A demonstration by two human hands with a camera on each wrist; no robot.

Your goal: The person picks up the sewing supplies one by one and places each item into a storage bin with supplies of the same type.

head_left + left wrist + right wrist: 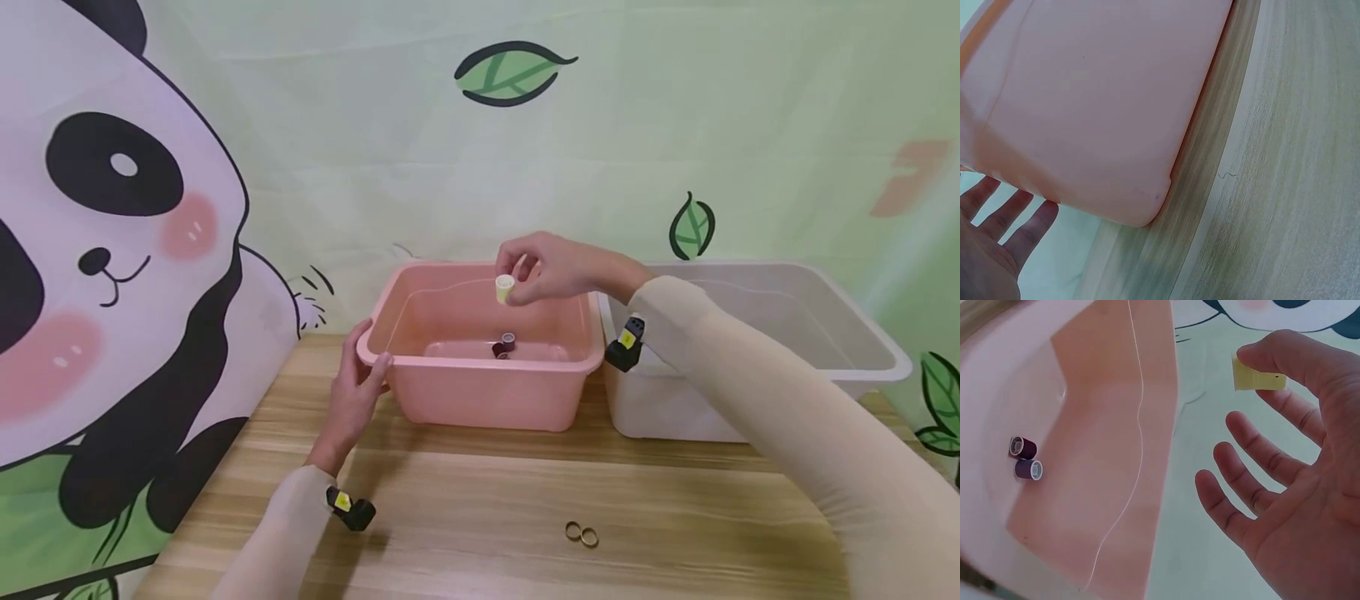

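Between thumb and forefinger, my right hand [551, 265] pinches a small spool of yellow thread [504, 289] above the pink basin [487, 392]. The right wrist view shows that yellow spool [1259, 377] side-on, the other fingers spread apart from it. Down on the basin's floor lie two dark thread spools, a purplish one [1029, 469] and a maroon one [1024, 447], side by side. My left hand [352, 400] grips the basin's front left corner, thumb at the front rim. In the left wrist view its fingers [1035, 231] reach under the rim.
A whitish basin [675, 408] stands right beside the pink one, under my right forearm. Two gold-coloured rings [582, 534] lie together on the wooden table [465, 517] near the front. Behind the basins hangs a pale green cloth [360, 150] with a panda and leaves.
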